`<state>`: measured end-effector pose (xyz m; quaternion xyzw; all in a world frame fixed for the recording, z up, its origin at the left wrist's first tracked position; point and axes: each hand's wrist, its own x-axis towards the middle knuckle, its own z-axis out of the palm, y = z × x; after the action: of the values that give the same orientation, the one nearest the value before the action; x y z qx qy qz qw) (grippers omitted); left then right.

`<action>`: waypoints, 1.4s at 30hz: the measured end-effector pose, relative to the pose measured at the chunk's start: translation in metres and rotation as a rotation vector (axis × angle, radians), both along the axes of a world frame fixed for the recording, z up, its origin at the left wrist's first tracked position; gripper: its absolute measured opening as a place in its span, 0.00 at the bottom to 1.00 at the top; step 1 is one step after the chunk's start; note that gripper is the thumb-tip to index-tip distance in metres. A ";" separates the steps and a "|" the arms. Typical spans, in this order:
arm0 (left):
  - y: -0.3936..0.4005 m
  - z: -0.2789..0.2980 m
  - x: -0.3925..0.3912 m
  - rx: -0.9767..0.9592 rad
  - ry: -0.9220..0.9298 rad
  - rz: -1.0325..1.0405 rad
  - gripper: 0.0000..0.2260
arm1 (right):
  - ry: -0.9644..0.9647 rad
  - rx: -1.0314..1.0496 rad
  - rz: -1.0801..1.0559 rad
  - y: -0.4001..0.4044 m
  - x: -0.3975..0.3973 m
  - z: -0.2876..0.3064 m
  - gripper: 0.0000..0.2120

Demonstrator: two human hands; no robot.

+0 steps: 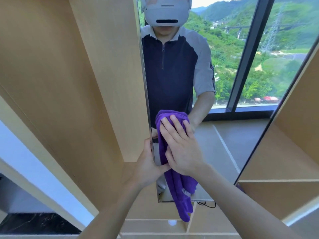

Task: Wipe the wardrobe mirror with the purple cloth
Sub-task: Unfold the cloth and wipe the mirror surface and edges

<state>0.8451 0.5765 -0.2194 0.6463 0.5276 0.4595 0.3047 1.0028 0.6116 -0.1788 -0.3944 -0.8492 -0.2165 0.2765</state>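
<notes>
Purple cloth sits flat against the lower part of the wardrobe mirror, and we have our right hand laid over it, fingers straight and slightly spread, pressing the cloth onto the glass. The cloth's upper end bunches above our fingertips, while its long tail hangs down past the mirror's bottom edge, dangling in front of the wooden shelves below. Over on the other side, our left hand grips the mirror's left edge, thumb on the front near the cloth, the other fingers wrapped round behind the edge where we cannot see them. The mirror stands between light wooden wardrobe panels, and in the glass we catch a reflection of a person in a dark top with grey sleeves, plus a big window with green hills. A thin black cable lies just beneath the mirror's lower edge
</notes>
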 end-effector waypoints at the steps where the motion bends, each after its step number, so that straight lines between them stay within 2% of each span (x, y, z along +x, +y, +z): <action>1: 0.001 0.000 0.001 -0.015 0.001 0.024 0.39 | -0.006 0.003 -0.004 0.001 -0.001 0.000 0.37; 3: 0.003 0.001 0.002 -0.032 0.016 0.075 0.33 | 0.009 0.012 -0.012 0.004 -0.001 0.000 0.35; 6: 0.007 0.002 0.002 0.006 0.081 0.113 0.20 | 0.036 0.030 -0.024 0.005 -0.004 -0.005 0.35; 10: 0.009 0.000 -0.005 0.009 0.159 0.118 0.18 | 0.110 0.051 -0.054 0.002 -0.015 -0.015 0.34; 13: 0.011 0.000 -0.015 -0.009 0.152 0.072 0.13 | 0.183 0.040 -0.082 0.000 -0.027 -0.023 0.34; 20: 0.015 0.000 -0.036 -0.112 0.025 -0.060 0.18 | 0.317 0.055 -0.105 0.003 -0.040 -0.046 0.34; 25: 0.014 0.002 -0.041 -0.127 0.013 -0.111 0.20 | 0.199 0.018 -0.137 -0.002 -0.030 -0.073 0.32; 29: 0.013 0.003 -0.028 -0.034 0.032 -0.058 0.12 | 0.157 -0.003 -0.182 -0.008 -0.015 -0.070 0.29; 33: 0.013 0.002 -0.021 0.060 0.095 -0.033 0.12 | 0.381 0.011 -0.276 -0.004 -0.016 -0.029 0.36; 36: 0.013 -0.005 -0.024 0.023 0.151 0.016 0.12 | 0.657 0.014 -0.282 0.003 -0.036 0.004 0.39; 38: 0.014 -0.009 -0.027 0.014 0.155 0.004 0.15 | 0.742 0.004 -0.259 0.005 -0.053 0.014 0.41; 40: 0.014 -0.011 -0.029 0.034 0.161 -0.016 0.20 | 0.691 0.000 -0.214 0.005 -0.066 0.011 0.43; 42: 0.016 -0.014 -0.032 0.064 0.171 -0.038 0.23 | 0.550 0.018 -0.183 0.004 -0.069 -0.002 0.41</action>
<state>0.8129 0.5926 -0.2338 0.7025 0.5243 0.4134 0.2466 0.9343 0.6151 -0.1803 -0.5108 -0.7013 -0.1331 0.4792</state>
